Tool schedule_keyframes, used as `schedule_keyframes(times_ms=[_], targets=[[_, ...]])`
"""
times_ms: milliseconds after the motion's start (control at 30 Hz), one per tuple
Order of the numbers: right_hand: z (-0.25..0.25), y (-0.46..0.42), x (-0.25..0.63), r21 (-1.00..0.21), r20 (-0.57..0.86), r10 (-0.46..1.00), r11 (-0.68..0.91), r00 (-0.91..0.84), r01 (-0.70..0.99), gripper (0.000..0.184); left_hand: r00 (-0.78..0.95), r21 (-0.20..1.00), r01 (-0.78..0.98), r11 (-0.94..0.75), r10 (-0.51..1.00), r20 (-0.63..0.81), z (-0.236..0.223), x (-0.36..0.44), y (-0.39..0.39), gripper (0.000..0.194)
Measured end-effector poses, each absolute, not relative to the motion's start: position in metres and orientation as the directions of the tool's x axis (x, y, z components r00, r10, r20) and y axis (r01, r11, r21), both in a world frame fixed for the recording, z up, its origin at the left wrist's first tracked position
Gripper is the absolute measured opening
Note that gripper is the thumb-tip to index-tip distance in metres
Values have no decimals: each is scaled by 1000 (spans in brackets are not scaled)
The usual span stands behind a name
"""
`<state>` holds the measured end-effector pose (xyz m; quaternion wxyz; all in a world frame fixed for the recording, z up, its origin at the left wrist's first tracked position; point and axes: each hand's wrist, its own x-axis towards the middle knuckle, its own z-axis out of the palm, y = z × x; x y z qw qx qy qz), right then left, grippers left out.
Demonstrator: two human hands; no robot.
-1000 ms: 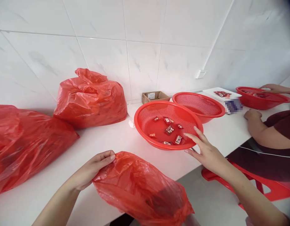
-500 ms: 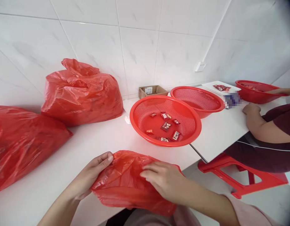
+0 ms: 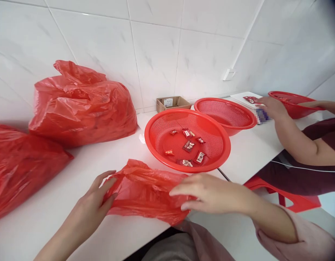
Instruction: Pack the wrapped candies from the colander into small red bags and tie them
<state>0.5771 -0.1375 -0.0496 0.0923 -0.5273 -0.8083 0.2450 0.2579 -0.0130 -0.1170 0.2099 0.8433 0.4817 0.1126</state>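
A thin red plastic bag (image 3: 148, 194) lies crumpled at the table's front edge, its mouth partly spread. At its left side is my left hand (image 3: 95, 201), thumb and fingers apart, touching the film. My right hand (image 3: 208, 194) rests against the bag's right side with fingers stretched out and the thumb apart below them. Just beyond the bag stands a red perforated basket (image 3: 153, 148) with several small wrapped snacks (image 3: 188, 145) scattered on its bottom.
Two filled red bags (image 3: 86, 108) (image 3: 23, 166) stand at left. Behind the basket are a cardboard box (image 3: 173, 104) and a second red basket (image 3: 224, 112). On the right, a co-worker's hand (image 3: 273, 107) is over a white scale-like object (image 3: 242, 98); their other hand is at another basket (image 3: 288, 105).
The bag has moved up onto the table, toward the basket, and its mouth is spread wider. Both my hands have opened out. The co-worker's near hand has lifted toward the white object.
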Motion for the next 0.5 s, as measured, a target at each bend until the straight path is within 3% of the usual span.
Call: schedule_keyframes(times_ms=[67,100,167,267,300,400,500], targets=[[-31,-120,598,-575,-10,918,319,-396,753,31,522,459,757,-464,853,1,-112,259,-16,43],[-26,-107,610,-553,27,940,296,-339,779,30,531,460,752,-472,847,0,-109,259,-18,42],[-24,-78,637,-391,8,980,188,-201,901,32,542,457,743,-489,840,20,-105,258,-23,42],[-44,-39,665,-35,-242,966,84,-90,996,56,553,451,723,-524,830,77,-103,257,-31,41],[-54,-30,671,10,-294,952,86,-80,996,62,567,461,702,-542,818,98,-104,256,-33,40],[-80,-13,676,26,-344,935,96,-81,995,56,632,552,610,-569,769,95,-108,254,-38,39],[-84,-5,677,2,-327,943,65,-61,998,36,629,727,545,-419,777,-23,-109,257,-43,45]])
